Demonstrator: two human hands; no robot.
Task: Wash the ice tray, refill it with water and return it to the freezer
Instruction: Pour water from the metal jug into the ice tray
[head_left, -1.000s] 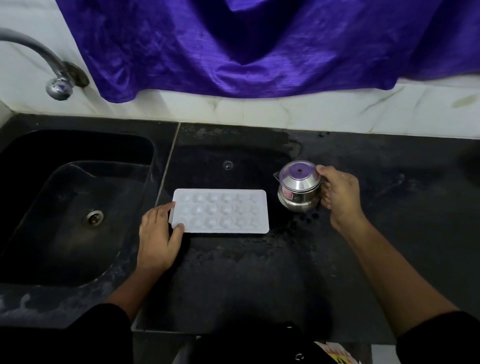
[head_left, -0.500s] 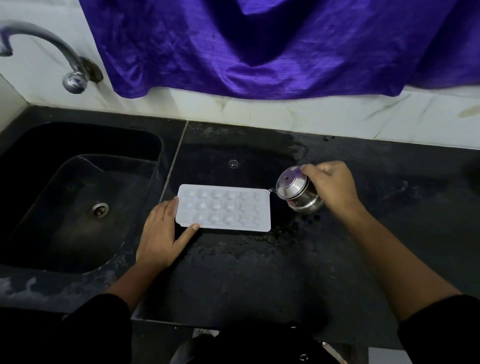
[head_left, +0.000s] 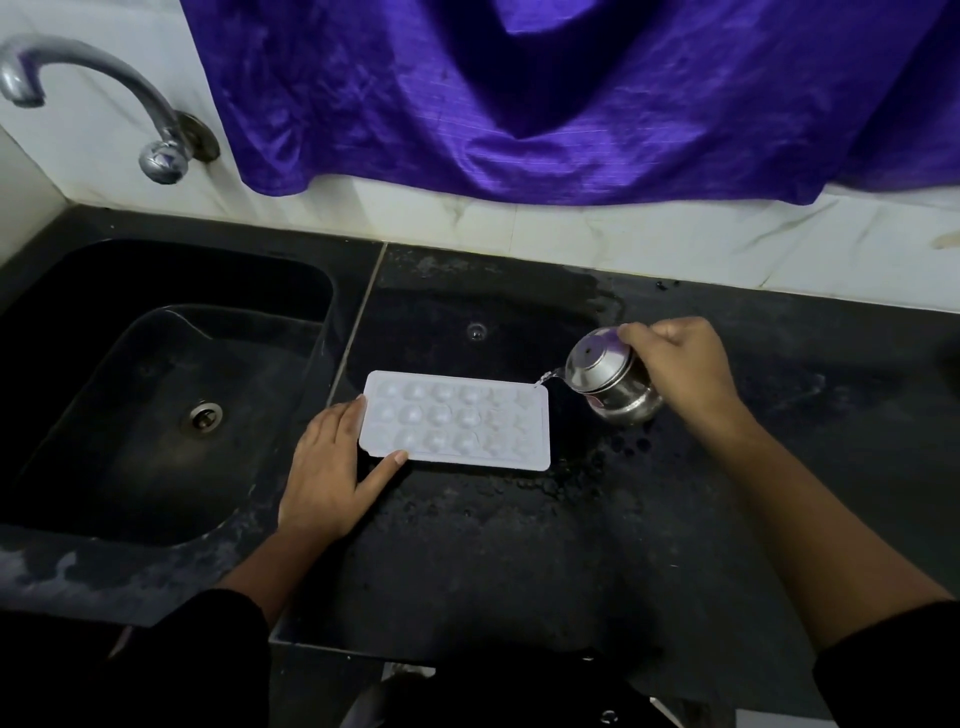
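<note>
A black stone counter filled most of the view, wet w/ drops and a damp patch near the back. At the left was a black sink w/ a round drain, and above it a curved steel tap came out of the white marble wall. A purple cloth hung down over the wall. Nothing stood between the hands and the tray.

The white ice tray lay flat on the counter, just right of the sink edge, its round cells facing up. The left hand rested flat on the counter at the tray's left end, fingers together along the short edge, thumb spread apart and touching the front edge near the corner. It gripped nothing.

The right hand was closed around a small steel jug w/ lid, held above the counter just beside the tray's right far corner. The jug was tilted to the left, and a thin stream of water ran from its spout onto that corner. The right forearm came in from the lower right, sleeve dark.
</note>
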